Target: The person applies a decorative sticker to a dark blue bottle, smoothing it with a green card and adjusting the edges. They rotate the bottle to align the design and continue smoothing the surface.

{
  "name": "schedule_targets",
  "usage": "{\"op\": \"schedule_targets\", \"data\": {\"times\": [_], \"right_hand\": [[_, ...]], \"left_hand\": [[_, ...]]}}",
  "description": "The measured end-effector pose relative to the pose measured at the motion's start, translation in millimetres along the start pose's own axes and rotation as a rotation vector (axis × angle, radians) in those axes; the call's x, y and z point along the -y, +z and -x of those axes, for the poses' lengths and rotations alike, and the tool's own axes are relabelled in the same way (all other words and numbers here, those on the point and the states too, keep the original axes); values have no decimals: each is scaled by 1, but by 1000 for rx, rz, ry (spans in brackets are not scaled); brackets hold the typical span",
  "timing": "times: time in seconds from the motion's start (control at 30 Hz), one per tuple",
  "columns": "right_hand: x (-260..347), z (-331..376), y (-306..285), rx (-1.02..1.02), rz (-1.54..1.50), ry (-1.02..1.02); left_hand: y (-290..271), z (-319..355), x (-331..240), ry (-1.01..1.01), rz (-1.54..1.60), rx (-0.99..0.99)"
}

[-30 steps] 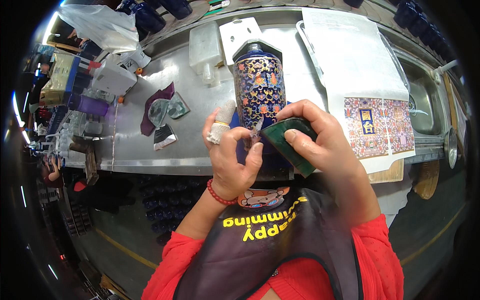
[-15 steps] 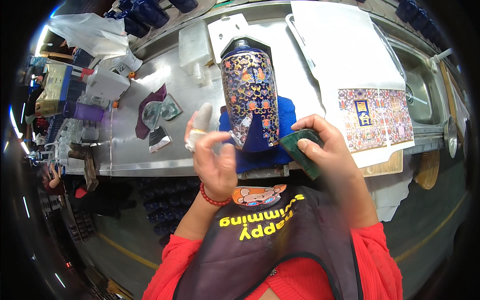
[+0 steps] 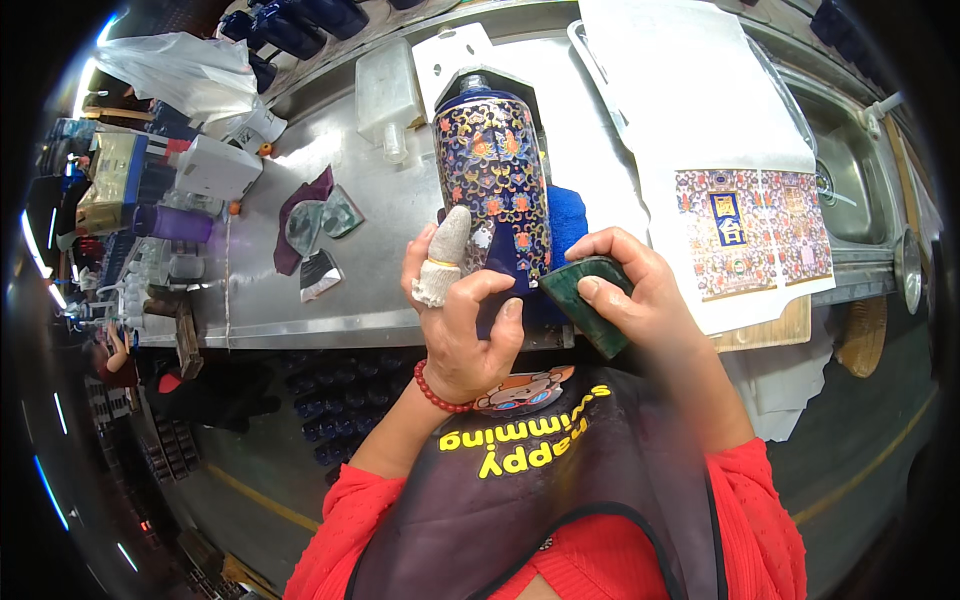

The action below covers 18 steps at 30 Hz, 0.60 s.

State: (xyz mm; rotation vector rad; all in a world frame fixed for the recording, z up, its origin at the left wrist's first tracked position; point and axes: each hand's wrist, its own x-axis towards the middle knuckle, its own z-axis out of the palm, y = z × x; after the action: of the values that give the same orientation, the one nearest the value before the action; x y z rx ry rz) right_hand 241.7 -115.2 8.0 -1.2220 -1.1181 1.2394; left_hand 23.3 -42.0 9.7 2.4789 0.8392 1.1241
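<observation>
Tall dark-blue ceramic vase with multicolour floral pattern lies on its side on steel bench, mouth far, base near, resting on blue cloth pad, likely to stop rolling and cushion glaze. Left hand steadies vase's near end; bandaged fingers press its left flank, thumb curled beneath. Right hand clamps dark-green rubber scraper block, its edge touching vase's near right side. Printed decal sheet lies right, within reach.
</observation>
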Motion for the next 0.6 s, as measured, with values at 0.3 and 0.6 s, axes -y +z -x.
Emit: {"op": "schedule_targets", "data": {"times": [0.3,0.6], "right_hand": [[4,-2,6,-20,89,-99],[4,-3,11,-35,177,-201]], "left_hand": [[2,3,4,-24,24,-25],[3,3,4,-7,36,-44]]}}
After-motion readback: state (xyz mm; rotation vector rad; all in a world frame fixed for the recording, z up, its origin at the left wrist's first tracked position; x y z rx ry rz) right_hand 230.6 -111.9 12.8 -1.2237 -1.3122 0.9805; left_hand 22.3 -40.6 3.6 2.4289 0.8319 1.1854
